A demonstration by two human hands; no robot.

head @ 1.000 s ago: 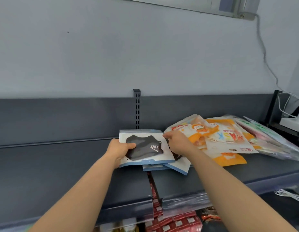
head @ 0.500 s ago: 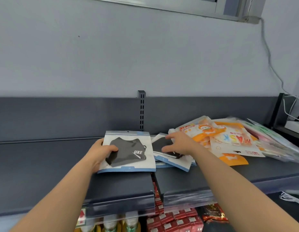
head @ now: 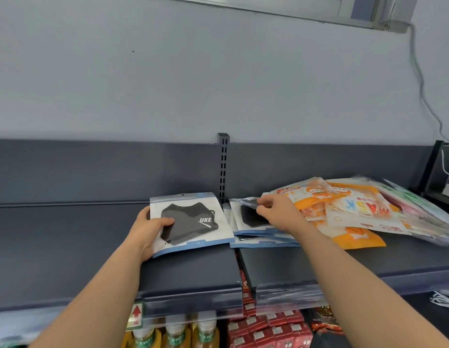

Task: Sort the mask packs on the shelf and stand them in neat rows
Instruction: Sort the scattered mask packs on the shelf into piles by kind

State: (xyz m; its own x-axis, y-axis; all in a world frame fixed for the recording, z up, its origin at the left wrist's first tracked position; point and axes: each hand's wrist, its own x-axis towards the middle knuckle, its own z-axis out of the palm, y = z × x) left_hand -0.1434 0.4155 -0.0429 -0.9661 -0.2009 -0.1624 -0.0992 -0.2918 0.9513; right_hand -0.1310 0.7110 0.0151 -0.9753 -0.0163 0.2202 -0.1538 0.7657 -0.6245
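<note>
A white and blue pack with a black mask marked UKE (head: pixel 193 222) lies flat on the dark grey shelf (head: pixel 67 247). My left hand (head: pixel 149 232) grips its left edge, thumb on top. To its right lies a small stack of the same black mask packs (head: pixel 253 234). My right hand (head: pixel 276 209) pinches the top corner of the uppermost pack in that stack. Further right, orange and white MASK packs (head: pixel 354 209) lie fanned in a loose heap.
A slotted upright post (head: pixel 223 167) stands behind the gap between the two shelf boards. Clear and green packs (head: pixel 419 212) lie at the far right. Bottles (head: pixel 173 335) and red cartons (head: pixel 268 330) fill the shelf below. A cable (head: pixel 424 91) runs down the wall.
My left hand has slid the UKE pack leftward, off the stack, onto the left shelf board. My right hand has moved onto the uncovered stack and now pinches its top pack.
</note>
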